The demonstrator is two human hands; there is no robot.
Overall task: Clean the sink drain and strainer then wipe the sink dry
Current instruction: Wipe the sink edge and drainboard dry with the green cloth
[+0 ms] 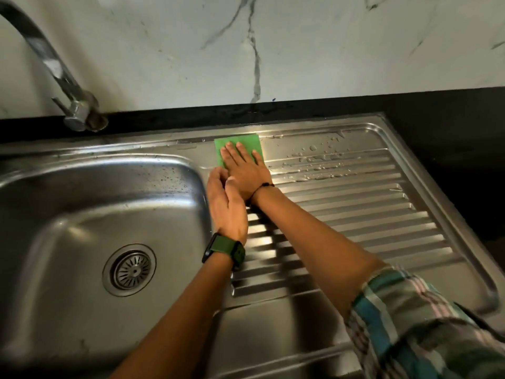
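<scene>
A green cloth (pixel 247 142) lies flat at the far left corner of the ribbed steel drainboard (pixel 355 209). My right hand (pixel 246 170) presses on it with straight, spread fingers. My left hand (pixel 225 206) lies open beside it, fingers resting on the ridge between basin and drainboard, touching the right hand's thumb side. The steel sink basin (pixel 82 192) is to the left, with the round strainer (pixel 131 269) seated in its drain. Water drops sit on the drainboard to the right of the cloth.
A curved steel tap (pixel 54 67) rises at the back left above the basin. A marble-patterned wall stands behind the sink. A black countertop (pixel 451 127) borders the sink at the back and right.
</scene>
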